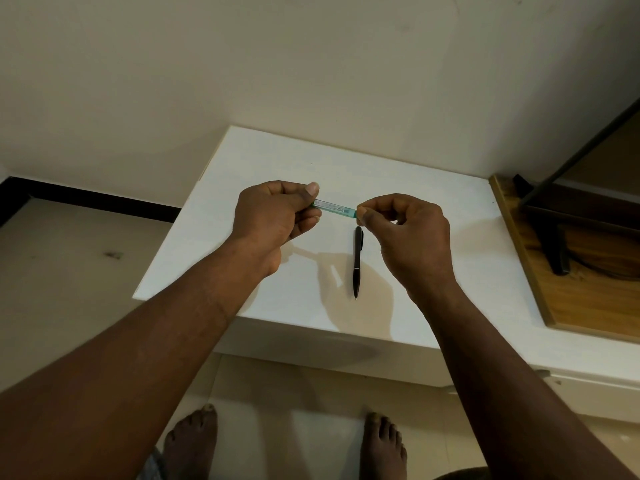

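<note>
A slim green tube with a white printed label (335, 207) is held level above the white table (263, 168). My left hand (275, 216) grips its left end, thumb on top. My right hand (405, 230) pinches its right end between thumb and forefinger, with the other fingers curled. A black pen (357, 263) lies on the table below the tube, its tip toward me, touched by neither hand.
The table stands in a corner against a cream wall (311, 64). A wooden board (571, 271) with a black stand (554, 237) adjoins it on the right. My bare feet (381, 441) stand on the tiled floor below the table's front edge.
</note>
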`<state>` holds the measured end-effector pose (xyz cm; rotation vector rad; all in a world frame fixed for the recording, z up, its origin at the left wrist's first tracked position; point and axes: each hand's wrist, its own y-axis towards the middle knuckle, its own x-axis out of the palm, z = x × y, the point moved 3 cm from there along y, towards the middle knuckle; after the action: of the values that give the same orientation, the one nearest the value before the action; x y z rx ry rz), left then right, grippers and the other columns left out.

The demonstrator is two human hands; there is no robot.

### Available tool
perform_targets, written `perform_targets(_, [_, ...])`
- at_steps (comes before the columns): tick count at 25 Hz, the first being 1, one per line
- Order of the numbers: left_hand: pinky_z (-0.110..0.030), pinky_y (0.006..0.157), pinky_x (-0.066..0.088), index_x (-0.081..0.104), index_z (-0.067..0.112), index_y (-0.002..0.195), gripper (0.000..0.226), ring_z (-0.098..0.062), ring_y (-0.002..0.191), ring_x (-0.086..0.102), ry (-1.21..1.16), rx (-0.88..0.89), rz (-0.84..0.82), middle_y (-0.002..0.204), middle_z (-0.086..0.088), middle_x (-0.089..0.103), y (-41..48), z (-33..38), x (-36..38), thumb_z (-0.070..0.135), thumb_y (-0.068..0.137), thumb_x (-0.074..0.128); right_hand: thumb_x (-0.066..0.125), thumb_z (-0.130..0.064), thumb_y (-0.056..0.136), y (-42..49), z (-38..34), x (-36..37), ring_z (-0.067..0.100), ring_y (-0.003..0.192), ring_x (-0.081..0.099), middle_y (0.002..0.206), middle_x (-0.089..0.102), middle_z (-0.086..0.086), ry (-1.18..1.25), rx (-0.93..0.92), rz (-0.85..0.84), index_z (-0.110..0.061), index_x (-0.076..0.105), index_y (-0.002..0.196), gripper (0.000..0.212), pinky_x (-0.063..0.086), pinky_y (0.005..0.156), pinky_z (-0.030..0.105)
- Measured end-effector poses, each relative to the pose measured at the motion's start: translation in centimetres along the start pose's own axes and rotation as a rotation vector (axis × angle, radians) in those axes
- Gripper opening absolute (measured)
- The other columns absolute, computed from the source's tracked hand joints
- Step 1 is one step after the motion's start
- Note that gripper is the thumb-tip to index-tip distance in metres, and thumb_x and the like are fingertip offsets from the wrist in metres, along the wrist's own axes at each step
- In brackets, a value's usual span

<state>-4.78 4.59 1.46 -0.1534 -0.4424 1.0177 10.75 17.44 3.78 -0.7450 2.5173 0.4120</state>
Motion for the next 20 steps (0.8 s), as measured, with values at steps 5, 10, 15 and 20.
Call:
perform_targets(5, [-0.023,0.063,0.061,0.077,0.005,0.091,0.014,-0.015,0.063,0.075,-0.007,-0.02,-0.016,0.072,-0.004,0.079,-0.3,-0.4,0.4,0.016,0.086,0.084,0.077,-0.027,0.094,0.1,0.1,0.0,-0.001,0.061,0.062,0.081,0.079,-0.008,0.081,0.048,-0.026,-0.028,0.082,0.086,0.009,0.047,0.061,0.023])
perform_targets(10, [-0.023,0.063,0.062,0.076,0.003,0.096,0.018,-0.016,0.066,0.076,0.071,-0.038,-0.086,0.073,-0.007,0.08,-0.7,-0.4,0.5,0.016,0.087,0.083,0.08,-0.024,0.091,0.4,0.3,-0.6,0.011,0.078,0.068,0.083,0.081,-0.006,0.176,0.105,-0.015,-0.027,0.083,0.083,0.009,0.05,0.071,0.027])
perform_targets(15, [-0.025,0.066,0.062,0.079,0.007,0.095,0.011,-0.019,0.071,0.078,0.415,0.076,-0.319,0.08,-0.009,0.082,-0.9,0.5,0.7,0.017,0.091,0.079,0.081,-0.026,0.091,0.9,0.2,-1.6,0.0,0.065,0.061,0.082,0.082,-0.003,0.234,0.136,0.007,-0.025,0.084,0.086,0.005,0.045,0.052,0.017])
perform_targets(20, [-0.027,0.069,0.064,0.08,0.012,0.093,0.007,-0.021,0.074,0.08,0.531,0.13,-0.34,0.078,-0.005,0.082,-1.1,0.4,1.0,0.019,0.092,0.078,0.081,-0.024,0.091,0.9,0.4,-1.7,0.0,0.059,0.058,0.083,0.082,0.0,0.263,0.186,-0.014,-0.021,0.084,0.088,0.005,0.042,0.045,0.015])
